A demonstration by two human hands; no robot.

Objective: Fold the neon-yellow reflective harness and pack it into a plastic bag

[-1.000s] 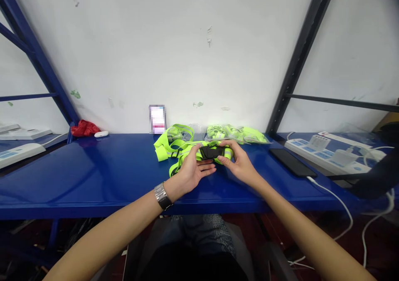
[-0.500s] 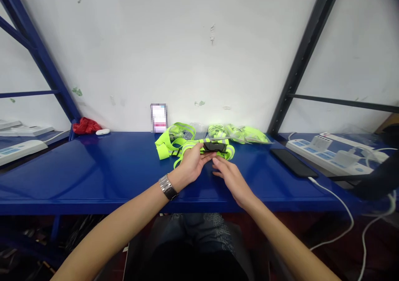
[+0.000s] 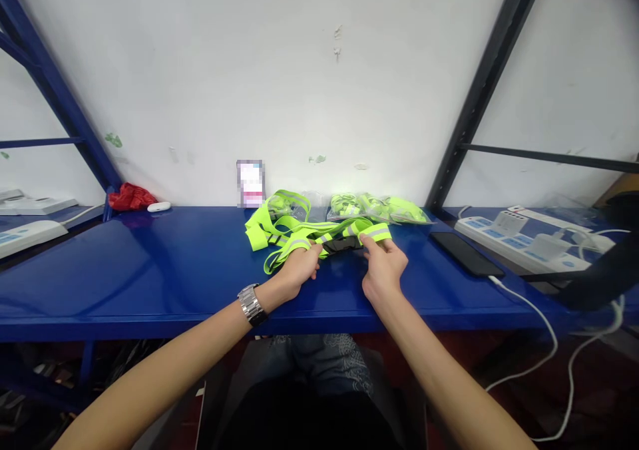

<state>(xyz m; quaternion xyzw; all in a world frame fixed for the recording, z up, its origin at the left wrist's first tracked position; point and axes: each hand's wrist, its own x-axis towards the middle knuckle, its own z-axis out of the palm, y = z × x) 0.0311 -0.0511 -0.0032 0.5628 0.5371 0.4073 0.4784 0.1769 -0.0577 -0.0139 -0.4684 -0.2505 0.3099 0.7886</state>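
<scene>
Got bagged neon bundles [image 3: 379,212] by the wall [image 3: 200,70], black phone [image 3: 464,253] off right on the worktop [image 3: 150,263]. Pinching a neon strap [image 3: 319,227] in left hand [image 3: 299,267] and right hand [image 3: 385,263], black buckle [image 3: 342,244] (probably, bit blurry) between them.

Bright, even light washes the white wall [image 3: 319,97] in front of me, its source out of view. My glossy blue desk [image 3: 164,263] carries dark reflected streaks at the left, while the neon reflective straps [image 3: 358,225] look vivid. Below, my trousers [image 3: 319,363] sink into shadow. The phone screen [image 3: 250,182] is pixelated; wide-angle distortion stretches the edges, and the upper right corner darkens.
</scene>
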